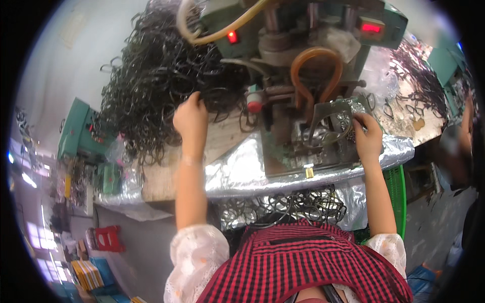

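Observation:
My left hand [191,121] reaches to the near edge of a large tangled heap of black eyeglass frames [151,76]. Its fingers are bent together at the frames, and what is between them cannot be made out. On the other side, my right hand [369,136] pinches beside a tray of small shiny metal pieces [346,110]; anything in those fingertips is too small or hidden. Between the hands stands a green press machine [275,146], with an orange-brown hose [317,54] looping over its dark metal fixture.
A red push button [254,104] sticks out at the press's left. Silver foil [237,169] covers the table edge. More frames [283,207] lie below it, above my lap, near a green plastic crate [397,197]. Another person's arm [466,121] shows at far right.

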Demonstrator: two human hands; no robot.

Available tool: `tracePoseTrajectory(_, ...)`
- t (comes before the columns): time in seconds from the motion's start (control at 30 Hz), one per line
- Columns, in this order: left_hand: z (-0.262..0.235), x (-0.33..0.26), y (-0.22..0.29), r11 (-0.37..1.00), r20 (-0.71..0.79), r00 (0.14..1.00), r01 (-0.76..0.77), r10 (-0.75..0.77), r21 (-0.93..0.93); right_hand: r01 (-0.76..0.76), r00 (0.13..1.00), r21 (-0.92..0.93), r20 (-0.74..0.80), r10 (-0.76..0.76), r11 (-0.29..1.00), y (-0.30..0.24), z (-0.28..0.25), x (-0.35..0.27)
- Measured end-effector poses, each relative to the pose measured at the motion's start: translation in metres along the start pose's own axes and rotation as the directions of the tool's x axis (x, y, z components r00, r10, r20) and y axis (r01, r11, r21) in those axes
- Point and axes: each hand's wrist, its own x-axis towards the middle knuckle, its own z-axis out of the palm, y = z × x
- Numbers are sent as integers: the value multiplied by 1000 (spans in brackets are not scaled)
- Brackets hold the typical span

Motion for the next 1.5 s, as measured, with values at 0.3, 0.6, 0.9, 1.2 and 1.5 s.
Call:
tracePoseTrajectory(0.3,8,-132,17,213,356,934,354,-27,-911,-99,991,18,-89,100,995,3,-67,-63)
tracePoseTrajectory(0.6,-4,-110,43,156,412,888,445,-207,-882,-22,999,562,49,-7,827,-74,29,-14)
tracePoseTrajectory(0.9,-63,-78,102,-37,-51,987,-57,-152,-998,-302,951,763,283,124,572,-104,24,-16)
tracePoseTrajectory(1.2,-83,-46,112,-54,-223,960,-235,-171,-971,-339,935,759,334,114,556,-133,6,-25)
tracePoseTrajectory(1.5,-100,-84,121,-136,-193,981,-192,-13,-972,213,965,337,72,-251,917,-81,17,-12)
